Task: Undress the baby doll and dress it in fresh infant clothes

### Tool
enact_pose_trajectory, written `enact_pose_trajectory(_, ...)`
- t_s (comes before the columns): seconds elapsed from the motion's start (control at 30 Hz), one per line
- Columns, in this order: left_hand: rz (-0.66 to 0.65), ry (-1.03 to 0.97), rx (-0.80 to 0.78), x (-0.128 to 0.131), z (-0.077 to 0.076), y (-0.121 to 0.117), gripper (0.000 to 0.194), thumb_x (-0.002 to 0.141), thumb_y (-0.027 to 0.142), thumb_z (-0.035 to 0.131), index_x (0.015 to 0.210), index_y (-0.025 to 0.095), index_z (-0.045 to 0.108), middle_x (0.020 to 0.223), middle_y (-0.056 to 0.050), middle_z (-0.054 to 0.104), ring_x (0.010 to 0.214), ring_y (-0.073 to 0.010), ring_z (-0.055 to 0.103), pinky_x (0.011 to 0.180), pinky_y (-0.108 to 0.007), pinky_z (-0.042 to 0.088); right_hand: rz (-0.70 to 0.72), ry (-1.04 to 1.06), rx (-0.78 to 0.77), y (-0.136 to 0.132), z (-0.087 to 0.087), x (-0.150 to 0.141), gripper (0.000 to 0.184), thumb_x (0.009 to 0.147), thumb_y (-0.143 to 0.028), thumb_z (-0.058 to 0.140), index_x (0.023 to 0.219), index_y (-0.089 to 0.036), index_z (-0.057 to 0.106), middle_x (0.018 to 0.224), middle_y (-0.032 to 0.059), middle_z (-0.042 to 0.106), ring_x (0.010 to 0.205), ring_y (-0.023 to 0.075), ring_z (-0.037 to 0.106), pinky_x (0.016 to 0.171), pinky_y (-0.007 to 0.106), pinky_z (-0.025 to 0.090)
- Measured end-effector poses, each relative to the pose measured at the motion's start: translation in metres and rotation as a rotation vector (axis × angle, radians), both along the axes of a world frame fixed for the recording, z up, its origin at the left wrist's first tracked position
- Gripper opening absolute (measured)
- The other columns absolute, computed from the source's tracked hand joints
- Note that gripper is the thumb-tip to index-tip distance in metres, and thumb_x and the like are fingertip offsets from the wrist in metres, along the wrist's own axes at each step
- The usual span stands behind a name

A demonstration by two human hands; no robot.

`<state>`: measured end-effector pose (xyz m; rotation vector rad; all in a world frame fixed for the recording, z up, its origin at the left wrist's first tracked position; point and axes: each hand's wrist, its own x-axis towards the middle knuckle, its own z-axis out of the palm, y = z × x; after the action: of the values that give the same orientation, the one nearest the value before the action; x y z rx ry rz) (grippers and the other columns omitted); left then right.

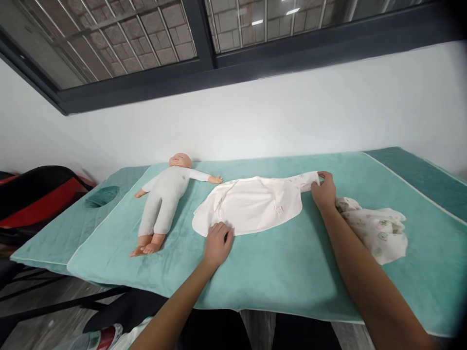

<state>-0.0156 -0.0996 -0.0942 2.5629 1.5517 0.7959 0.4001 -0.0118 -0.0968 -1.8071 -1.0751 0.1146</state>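
Note:
A white baby shirt (251,204) is spread out on the green bed cover, its lighter inner side facing up and a small tag near its right part. One sleeve, printed with a faint pattern, stretches to the right. My right hand (324,190) pinches the end of that sleeve between thumb and fingers. At the lower left edge of the shirt, my left hand (218,244) is closed on the hem, its fingers curled and partly hidden from view. To the left lies a baby doll (165,194) in a pale grey bodysuit, face up, one hand close to the shirt.
Right of my right forearm lies a crumpled printed baby garment (381,233). The green padded bed (277,277) has a face hole (102,196) at its left end. A white wall and a dark-framed window (215,61) stand behind; a red and black chair (44,199) is at the left.

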Motion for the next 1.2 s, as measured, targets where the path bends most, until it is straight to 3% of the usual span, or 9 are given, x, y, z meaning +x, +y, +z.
enact_pose_trajectory(0.13,0.006,0.0,-0.006,0.0,0.001,-0.001,0.027,0.098,0.027,0.041,0.073,0.021,0.048,0.077,-0.004,0.055,0.079,-0.02,0.051,0.074,-0.036,0.041,-0.025,-0.243,-0.065,-0.004,0.002,-0.001,0.054,0.072,-0.017,0.049,0.126,-0.013,0.053,0.142,0.0202,0.043,0.121,0.0322,0.05,0.101,0.046,0.041)
enact_pose_trajectory(0.27,0.005,0.003,-0.004,-0.001,0.001,0.001,0.029,0.099,0.028,0.04,0.072,0.021,0.047,0.077,-0.004,0.054,0.079,-0.02,0.051,0.074,-0.036,0.041,0.246,-0.518,-0.046,-0.007,0.006,-0.017,0.046,0.086,-0.02,0.044,0.13,-0.013,0.054,0.144,0.0166,0.049,0.134,0.0309,0.042,0.111,0.046,0.034)
enact_pose_trajectory(0.4,-0.001,-0.027,-0.019,0.0,-0.002,-0.001,0.027,0.098,0.029,0.041,0.073,0.021,0.048,0.078,-0.004,0.055,0.08,-0.0199,0.051,0.075,-0.036,0.042,0.487,-0.658,-0.261,-0.005,-0.001,-0.03,0.046,0.094,-0.026,0.038,0.137,-0.016,0.05,0.148,0.0129,0.048,0.137,0.0274,0.042,0.114,0.048,0.031)
enact_pose_trajectory(0.57,0.079,-0.355,0.072,-0.009,-0.001,0.006,0.021,0.097,0.028,0.043,0.08,0.022,0.052,0.087,-0.005,0.059,0.089,-0.0188,0.057,0.082,-0.035,0.047,0.429,-0.677,-0.388,-0.001,-0.011,-0.026,0.05,0.1,-0.035,0.029,0.142,-0.014,0.046,0.155,0.0135,0.04,0.144,0.0275,0.034,0.115,0.05,0.03)
enact_pose_trajectory(0.67,0.329,-0.494,0.159,-0.039,0.01,0.032,0.02,0.095,0.034,0.045,0.089,0.021,0.059,0.099,-0.008,0.061,0.099,-0.0217,0.057,0.088,-0.038,0.047,0.429,-0.696,-0.404,-0.002,-0.012,-0.024,0.052,0.101,-0.037,0.028,0.144,-0.013,0.044,0.156,0.0131,0.037,0.145,0.0281,0.032,0.116,0.052,0.028)
enact_pose_trajectory(0.73,0.523,-0.503,0.096,-0.067,0.017,0.054,0.028,0.093,0.04,0.046,0.097,0.018,0.062,0.106,-0.011,0.061,0.103,-0.0247,0.056,0.085,-0.039,0.047,0.431,-0.713,-0.408,-0.003,-0.012,-0.024,0.053,0.1,-0.037,0.029,0.145,-0.012,0.043,0.157,0.0136,0.036,0.145,0.0282,0.032,0.116,0.051,0.028)
enact_pose_trajectory(0.83,0.462,-0.436,-0.145,-0.105,0.02,0.081,0.032,0.083,0.048,0.058,0.087,0.017,0.067,0.093,-0.007,0.065,0.089,-0.023,0.059,0.081,-0.037,0.048,0.408,-0.716,-0.411,-0.002,-0.013,-0.024,0.053,0.1,-0.037,0.03,0.146,-0.012,0.043,0.157,0.0132,0.036,0.145,0.0277,0.033,0.116,0.05,0.028)
enact_pose_trajectory(0.97,0.369,-0.395,-0.219,-0.122,0.011,0.092,0.031,0.068,0.05,0.073,0.075,0.02,0.068,0.089,-0.004,0.064,0.086,-0.0202,0.058,0.084,-0.034,0.046,0.412,-0.683,-0.379,0.0,-0.015,-0.02,0.053,0.099,-0.038,0.034,0.145,-0.014,0.045,0.155,0.0135,0.039,0.143,0.0288,0.036,0.115,0.051,0.032)
enact_pose_trajectory(1.2,0.491,-0.568,-0.152,-0.119,0.002,0.112,0.027,0.086,0.046,0.053,0.088,0.019,0.057,0.075,0.001,0.058,0.073,-0.0158,0.056,0.07,-0.028,0.044,0.47,-0.635,-0.243,-0.007,-0.013,-0.018,0.043,0.099,-0.034,0.037,0.128,-0.018,0.063,0.143,0.0105,0.055,0.135,0.0244,0.049,0.113,0.04,0.039)
